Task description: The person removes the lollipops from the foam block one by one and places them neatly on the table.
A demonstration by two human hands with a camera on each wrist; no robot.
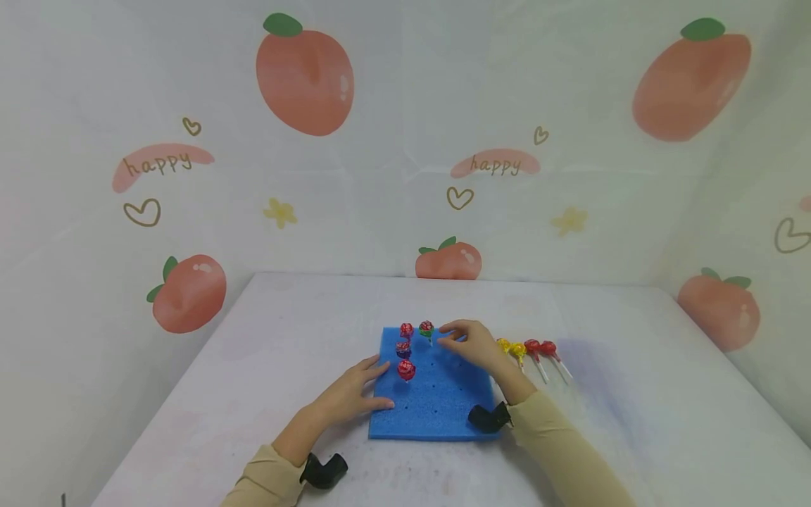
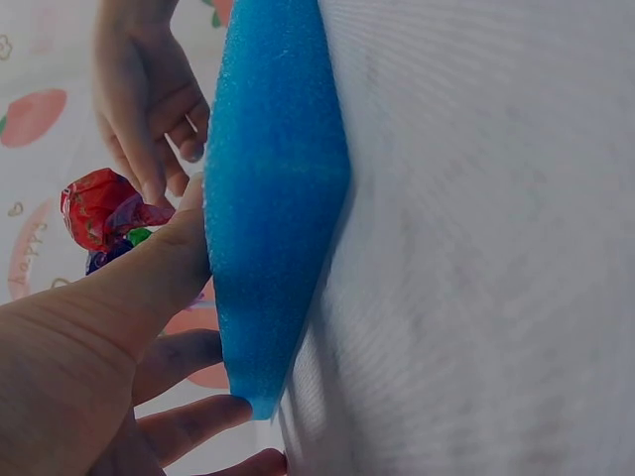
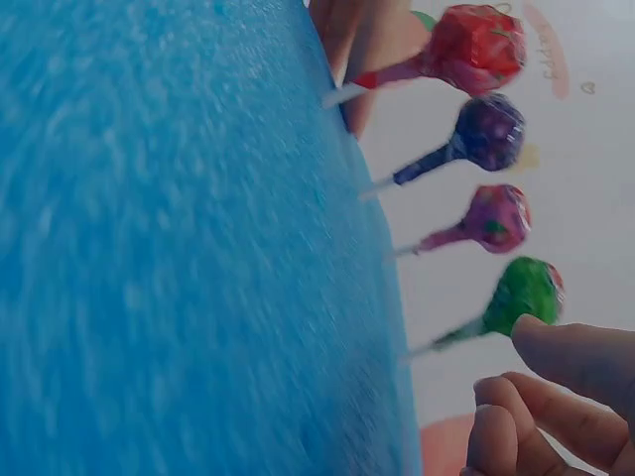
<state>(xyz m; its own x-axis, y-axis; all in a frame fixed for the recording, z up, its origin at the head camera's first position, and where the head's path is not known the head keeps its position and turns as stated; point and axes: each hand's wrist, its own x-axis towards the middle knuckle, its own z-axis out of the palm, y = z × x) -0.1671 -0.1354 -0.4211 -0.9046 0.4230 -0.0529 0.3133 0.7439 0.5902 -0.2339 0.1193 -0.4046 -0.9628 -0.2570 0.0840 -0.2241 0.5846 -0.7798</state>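
A blue foam board (image 1: 437,415) with small holes lies on the table. Several wrapped lollipops stand in it by their sticks: a red one (image 3: 478,48), a dark purple one (image 3: 489,133) and a pink one (image 3: 499,218) form a column on the left. Right of the far end of that column stands a green-and-red lollipop (image 3: 526,295). My right hand (image 1: 474,345) hovers just right of it, fingers bent with a gap between thumb and fingertips; the thumb overlaps its head in the right wrist view. With fingers spread, my left hand (image 1: 348,394) rests against the board's left edge.
To the right of the board lie yellow lollipops (image 1: 518,350) and red lollipops (image 1: 548,348), sticks toward me, partly behind my right forearm. Black wrist mounts (image 1: 324,472) sit on both wrists. A white backdrop with printed peaches (image 1: 305,83) rises behind the table.
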